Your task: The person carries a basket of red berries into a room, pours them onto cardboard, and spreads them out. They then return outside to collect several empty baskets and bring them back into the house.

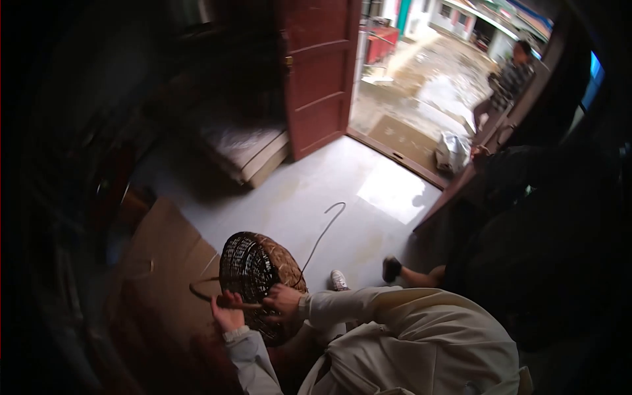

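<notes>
A round woven basket (280, 260) lies tilted on its side, its dark open-mesh part facing left. From its left side a thin brown strip (250, 305) curves out and runs across in front of it. My left hand (228, 313) is turned palm up around this strip, left of the basket. Beside the basket's lower part, my right hand (282, 301) is closed on the strip's right end. A long thin hooked wire (320, 235) rises from the basket's right side over the floor.
Flattened cardboard (164, 257) lies left of the basket. A red-brown door (322, 79) stands open, with a box-like low platform (263, 161) beside it. Near the doorway are a white bag (453, 151) and a person outside (510, 82). Another person's shoed foot (392, 268) is at the right.
</notes>
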`<state>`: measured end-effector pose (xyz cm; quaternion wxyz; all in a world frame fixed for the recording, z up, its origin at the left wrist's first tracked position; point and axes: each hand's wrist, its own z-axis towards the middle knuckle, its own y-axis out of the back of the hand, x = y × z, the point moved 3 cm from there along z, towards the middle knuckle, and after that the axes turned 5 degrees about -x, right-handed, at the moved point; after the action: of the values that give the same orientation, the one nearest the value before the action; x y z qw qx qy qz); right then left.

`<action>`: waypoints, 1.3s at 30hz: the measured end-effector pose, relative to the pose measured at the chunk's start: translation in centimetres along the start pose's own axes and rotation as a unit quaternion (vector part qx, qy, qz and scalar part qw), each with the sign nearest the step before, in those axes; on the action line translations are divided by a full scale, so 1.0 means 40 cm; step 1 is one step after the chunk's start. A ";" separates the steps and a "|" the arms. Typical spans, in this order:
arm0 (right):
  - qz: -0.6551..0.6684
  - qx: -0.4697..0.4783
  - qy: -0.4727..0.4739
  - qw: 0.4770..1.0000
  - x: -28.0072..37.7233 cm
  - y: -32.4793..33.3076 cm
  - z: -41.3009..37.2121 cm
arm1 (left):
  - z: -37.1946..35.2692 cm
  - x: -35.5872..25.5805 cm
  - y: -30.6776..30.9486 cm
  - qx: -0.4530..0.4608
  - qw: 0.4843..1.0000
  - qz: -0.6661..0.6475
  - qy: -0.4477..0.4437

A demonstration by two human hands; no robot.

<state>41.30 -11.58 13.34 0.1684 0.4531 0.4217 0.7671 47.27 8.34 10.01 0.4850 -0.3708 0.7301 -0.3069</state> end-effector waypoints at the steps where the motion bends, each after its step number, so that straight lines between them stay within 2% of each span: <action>1: -0.037 -0.040 -0.006 0.998 -0.021 0.040 -0.010 | 0.019 0.018 -0.106 0.016 0.999 0.028 0.035; 2: -0.051 -0.162 -0.045 0.984 -0.059 0.113 -0.024 | 0.072 0.070 -0.194 -0.034 0.996 0.004 0.076; 4: -0.031 -0.212 -0.171 0.962 -0.229 0.186 -0.098 | 0.179 0.228 -0.288 -0.033 0.989 0.062 0.131; 5: -0.032 -0.225 -0.181 0.957 -0.304 0.235 -0.133 | 0.234 0.299 -0.313 -0.028 0.983 0.112 0.145; 6: 0.109 -0.250 -0.291 0.917 -0.391 0.286 -0.178 | 0.283 0.368 -0.348 -0.026 0.974 0.156 0.160; 7: 0.250 -0.266 -0.389 0.846 -0.459 0.323 -0.228 | 0.332 0.434 -0.376 -0.068 0.970 0.179 0.152; 8: 0.181 -0.268 -0.407 0.854 -0.539 0.340 -0.274 | 0.365 0.473 -0.405 -0.063 0.968 0.184 0.156; 9: 0.226 -0.291 -0.423 0.828 -0.606 0.359 -0.334 | 0.394 0.510 -0.436 -0.059 0.959 0.220 0.166; 11: 0.112 -0.338 -0.447 0.820 -0.679 0.474 -0.422 | 0.438 0.582 -0.541 -0.069 0.944 0.262 0.186; 13: 0.157 -0.392 -0.463 0.779 -0.763 0.580 -0.536 | 0.470 0.659 -0.652 -0.047 0.941 0.274 0.191; 14: 0.138 -0.432 -0.447 0.771 -0.791 0.640 -0.588 | 0.486 0.697 -0.704 -0.030 0.939 0.282 0.196; 15: 0.035 -0.480 -0.410 0.775 -0.838 0.694 -0.648 | 0.501 0.736 -0.753 -0.035 0.933 0.296 0.201; 16: -0.084 -0.500 -0.420 0.753 -0.863 0.757 -0.704 | 0.521 0.777 -0.793 -0.033 0.931 0.300 0.205; 17: -0.057 -0.534 -0.454 0.711 -0.900 0.807 -0.763 | 0.549 0.823 -0.834 -0.001 0.926 0.310 0.216; 19: -0.185 -0.554 -0.472 0.661 -0.944 0.914 -0.876 | 0.609 0.924 -0.911 0.036 0.912 0.330 0.241; 20: -0.175 -0.585 -0.470 0.637 -0.971 0.951 -0.929 | 0.625 0.978 -0.958 0.046 0.906 0.336 0.255; 21: -0.172 -0.562 -0.529 0.613 -0.968 1.003 -0.962 | 0.644 1.036 -0.994 0.061 0.897 0.341 0.276; 24: -0.084 -0.566 -0.579 0.581 -0.982 1.064 -1.034 | 0.682 1.215 -1.086 0.096 0.866 0.362 0.331; 28: -0.093 -0.564 -0.602 0.557 -1.033 1.103 -1.072 | 0.736 1.472 -1.214 0.126 0.818 0.373 0.419; 31: -0.053 -0.613 -0.606 0.504 -1.054 1.133 -1.077 | 0.748 1.610 -1.327 0.165 0.794 0.408 0.420; 32: -0.034 -0.605 -0.625 0.493 -1.070 1.138 -1.092 | 0.763 1.652 -1.365 0.182 0.784 0.420 0.420; 33: -0.052 -0.609 -0.620 0.493 -1.083 1.153 -1.102 | 0.774 1.688 -1.400 0.187 0.768 0.402 0.461; 35: -0.062 -0.614 -0.626 0.476 -1.116 1.149 -1.121 | 0.799 1.758 -1.462 0.226 0.754 0.430 0.442; 37: -0.053 -0.661 -0.614 0.429 -1.149 1.136 -1.158 | 0.801 1.832 -1.519 0.245 0.738 0.449 0.441; 39: -0.066 -0.661 -0.638 0.389 -1.151 1.167 -1.125 | 0.798 1.897 -1.570 0.258 0.713 0.465 0.457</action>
<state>33.91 -90.75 14.70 0.6850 0.5267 -0.4204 0.2770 73.13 -91.86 13.42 0.2509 0.3403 0.8354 -0.3512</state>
